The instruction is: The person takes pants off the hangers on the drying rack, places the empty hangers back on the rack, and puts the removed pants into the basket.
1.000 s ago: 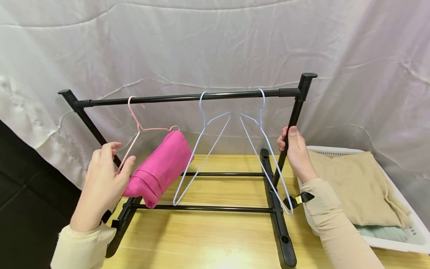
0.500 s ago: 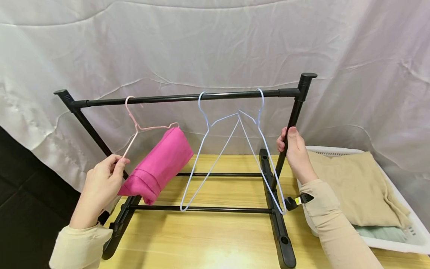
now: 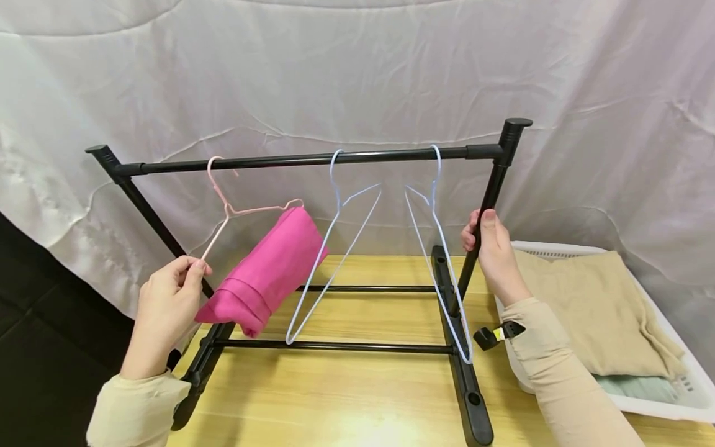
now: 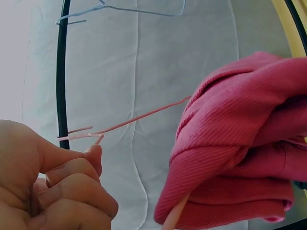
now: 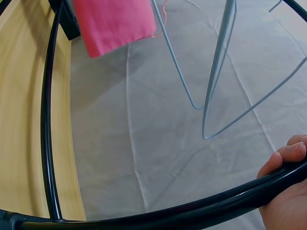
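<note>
A pale curtain backs the wooden surface where my black rack stands. Beside it, to my right, a white basket carries a folded tan cloth over a pale green cloth. A bare blue hanger hangs mid-bar, a second blue hanger nearer the right upright. Toward the left end, the pale pink hanger is hooked over the top bar, the bright pink cloth hanging folded on it and hiding its lower wire. My left grip is narrow, pinching that hanger's near arm; my right grip is wrapped around the rack's right upright. A hard pull with the left, I judge, could jump the hook off the bar, and too steep a tilt could send the cloth sliding along the thin wire. Swinging the load right might snag the neighbouring blue hanger; leaning on the upright could rock the frame.
</note>
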`<move>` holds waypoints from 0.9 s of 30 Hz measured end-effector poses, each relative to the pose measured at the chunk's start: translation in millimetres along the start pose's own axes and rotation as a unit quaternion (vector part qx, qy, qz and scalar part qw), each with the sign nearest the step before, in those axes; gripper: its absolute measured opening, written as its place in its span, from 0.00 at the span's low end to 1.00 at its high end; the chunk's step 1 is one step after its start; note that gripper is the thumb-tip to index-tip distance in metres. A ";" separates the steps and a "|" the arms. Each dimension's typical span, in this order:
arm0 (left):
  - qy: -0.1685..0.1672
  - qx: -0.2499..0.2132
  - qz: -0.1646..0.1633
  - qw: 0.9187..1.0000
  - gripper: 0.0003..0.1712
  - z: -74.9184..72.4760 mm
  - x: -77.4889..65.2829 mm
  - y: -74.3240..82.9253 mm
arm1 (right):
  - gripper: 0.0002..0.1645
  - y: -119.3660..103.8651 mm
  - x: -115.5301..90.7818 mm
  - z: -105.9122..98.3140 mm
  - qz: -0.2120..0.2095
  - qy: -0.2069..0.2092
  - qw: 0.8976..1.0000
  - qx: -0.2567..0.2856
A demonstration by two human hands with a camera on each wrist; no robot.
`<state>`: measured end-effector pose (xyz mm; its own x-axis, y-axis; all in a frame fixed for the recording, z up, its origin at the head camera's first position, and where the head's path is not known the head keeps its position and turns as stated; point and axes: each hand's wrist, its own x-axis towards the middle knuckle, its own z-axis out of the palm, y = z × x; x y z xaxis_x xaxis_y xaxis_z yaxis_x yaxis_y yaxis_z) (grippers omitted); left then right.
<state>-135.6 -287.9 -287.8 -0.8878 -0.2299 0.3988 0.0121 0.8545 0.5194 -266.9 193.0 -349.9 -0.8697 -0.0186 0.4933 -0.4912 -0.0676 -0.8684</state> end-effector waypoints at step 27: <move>0.058 -0.087 -0.009 0.995 0.18 -2.6 -1.3 11.6 | 0.26 -0.6 -2.9 -2.2 0.004 0.007 1.000 -0.028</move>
<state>-133.1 -278.9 -280.3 -0.8296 -0.3049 0.4678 0.0851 0.7589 0.6456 -264.2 195.4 -350.9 -0.8740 -0.0040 0.4859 -0.4859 -0.0114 -0.8740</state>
